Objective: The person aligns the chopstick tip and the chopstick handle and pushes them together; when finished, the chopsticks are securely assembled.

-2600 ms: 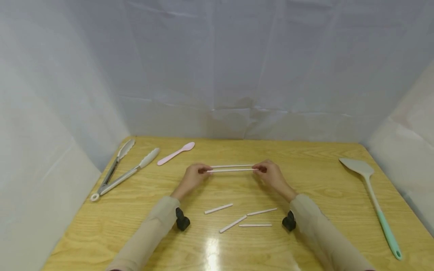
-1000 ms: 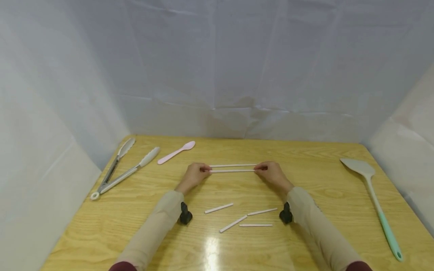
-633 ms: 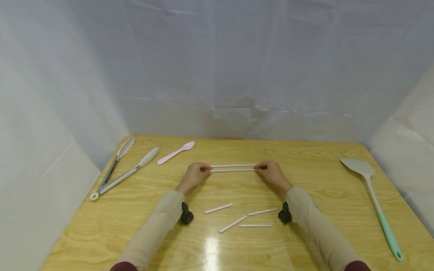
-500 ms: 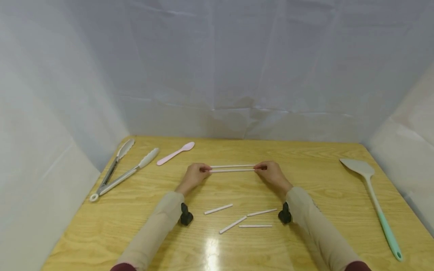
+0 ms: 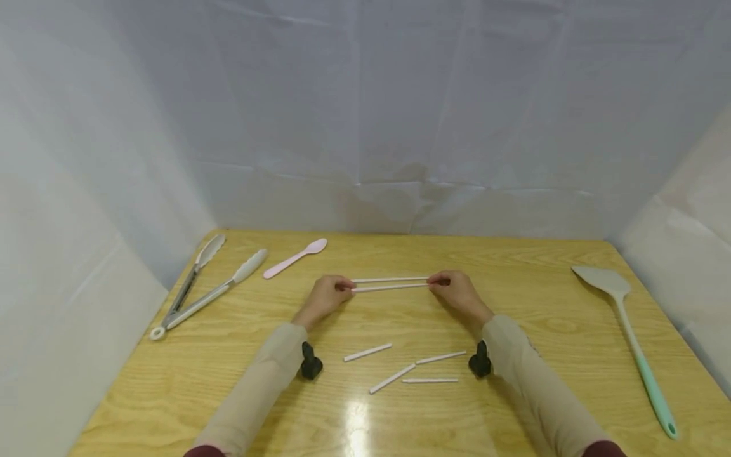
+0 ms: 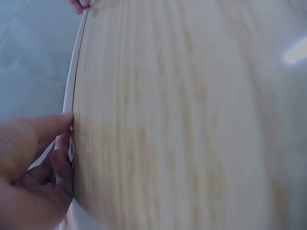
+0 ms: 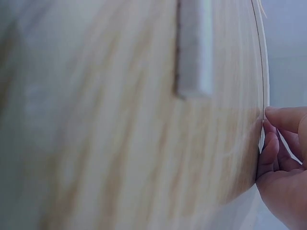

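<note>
Two long, thin white sticks lie side by side across the middle of the table, the far stick [image 5: 390, 279] and the near stick [image 5: 390, 288], with a narrow gap between them. My left hand [image 5: 328, 297] pinches their left ends between thumb and fingers; my right hand [image 5: 458, 293] does the same at the right ends. In the left wrist view, the left hand [image 6: 36, 163] holds low against the wood, and a stick [image 6: 71, 86] runs away from it toward the other hand's fingertips. The right wrist view has the right hand [image 7: 285, 158] curled at the sticks' end.
Several shorter white sticks [image 5: 392, 378] lie on the wooden table [image 5: 542, 412] between my forearms. Open tongs [image 5: 200, 304] and a pink spoon [image 5: 295, 258] are at the left. A spatula [image 5: 628, 327] with a green handle lies far right. Pale sheets [image 5: 365, 114] surround the table.
Both hands have barely moved, keeping their grip on the long sticks. The near stick now slants slightly, its left end a touch closer to me. The short sticks have stayed put.
</note>
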`<control>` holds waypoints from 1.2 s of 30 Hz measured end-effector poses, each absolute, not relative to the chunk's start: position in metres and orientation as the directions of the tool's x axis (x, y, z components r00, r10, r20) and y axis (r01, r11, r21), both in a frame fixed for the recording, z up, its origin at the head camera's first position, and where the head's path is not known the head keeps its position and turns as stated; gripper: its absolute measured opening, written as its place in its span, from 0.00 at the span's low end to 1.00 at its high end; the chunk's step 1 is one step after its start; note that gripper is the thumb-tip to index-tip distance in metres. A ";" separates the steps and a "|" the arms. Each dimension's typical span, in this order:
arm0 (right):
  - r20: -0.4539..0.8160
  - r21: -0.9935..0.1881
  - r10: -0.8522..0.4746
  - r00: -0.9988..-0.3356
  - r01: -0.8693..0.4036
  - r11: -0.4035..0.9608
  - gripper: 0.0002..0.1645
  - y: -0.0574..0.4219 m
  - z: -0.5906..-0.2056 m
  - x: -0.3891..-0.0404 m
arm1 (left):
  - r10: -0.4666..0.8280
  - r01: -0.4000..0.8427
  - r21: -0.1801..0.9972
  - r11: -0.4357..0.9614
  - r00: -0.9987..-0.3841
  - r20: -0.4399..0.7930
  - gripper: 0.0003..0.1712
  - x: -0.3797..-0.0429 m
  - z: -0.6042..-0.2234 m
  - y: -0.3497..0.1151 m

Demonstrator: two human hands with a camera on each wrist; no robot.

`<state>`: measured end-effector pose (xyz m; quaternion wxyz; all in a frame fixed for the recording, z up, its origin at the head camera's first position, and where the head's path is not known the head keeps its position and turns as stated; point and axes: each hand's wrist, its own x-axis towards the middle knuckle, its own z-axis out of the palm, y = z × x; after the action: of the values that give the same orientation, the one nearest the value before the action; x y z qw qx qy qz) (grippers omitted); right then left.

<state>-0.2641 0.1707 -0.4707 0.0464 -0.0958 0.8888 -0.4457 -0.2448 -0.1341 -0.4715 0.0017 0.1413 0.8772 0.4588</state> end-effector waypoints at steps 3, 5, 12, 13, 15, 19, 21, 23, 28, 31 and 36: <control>0.005 -0.801 -0.212 -0.977 -0.131 0.585 0.09 0.171 -0.470 -0.264 | 0.269 0.265 0.809 0.526 -0.953 0.137 0.08 -0.246 -0.473 -0.136; 0.007 -0.797 -0.216 -0.976 -0.136 0.588 0.09 0.171 -0.470 -0.265 | 0.261 0.252 0.810 0.530 -0.957 0.127 0.08 -0.245 -0.471 -0.135; 0.014 -0.804 -0.231 -0.973 -0.148 0.576 0.10 0.173 -0.470 -0.263 | 0.202 0.170 0.791 0.588 -0.977 0.060 0.09 -0.242 -0.467 -0.130; 0.013 -0.805 -0.229 -0.973 -0.146 0.575 0.10 0.174 -0.470 -0.262 | 0.196 0.158 0.793 0.589 -0.979 0.050 0.10 -0.242 -0.468 -0.130; 0.010 -0.805 -0.227 -0.974 -0.142 0.576 0.10 0.174 -0.470 -0.261 | 0.195 0.156 0.796 0.585 -0.980 0.048 0.11 -0.241 -0.468 -0.130; -0.009 -0.806 -0.223 -0.975 -0.125 0.579 0.11 0.175 -0.466 -0.258 | 0.202 0.169 0.806 0.568 -0.977 0.062 0.12 -0.238 -0.466 -0.130; -0.012 -0.808 -0.225 -0.974 -0.123 0.577 0.11 0.174 -0.463 -0.255 | 0.207 0.179 0.808 0.562 -0.976 0.073 0.12 -0.237 -0.465 -0.130; 0.001 -0.803 -0.231 -0.973 -0.138 0.579 0.12 0.173 -0.459 -0.252 | 0.212 0.185 0.810 0.556 -0.974 0.076 0.12 -0.235 -0.462 -0.130; 0.071 -0.770 -0.243 -0.968 -0.208 0.603 0.11 0.173 -0.452 -0.244 | 0.242 0.206 0.823 0.529 -0.966 0.086 0.11 -0.229 -0.457 -0.127; 0.122 -0.753 -0.254 -0.960 -0.256 0.606 0.10 0.173 -0.448 -0.237 | 0.260 0.216 0.826 0.520 -0.962 0.088 0.11 -0.224 -0.454 -0.125; 0.195 -0.733 -0.313 -0.929 -0.350 0.583 0.10 0.176 -0.445 -0.224 | 0.295 0.201 0.835 0.512 -0.954 0.049 0.11 -0.212 -0.448 -0.122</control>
<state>-0.2243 0.1759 -0.4448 -0.0221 -0.1865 0.8893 -0.4169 -0.2118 -0.1224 -0.4480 0.0498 0.1429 0.8680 0.4730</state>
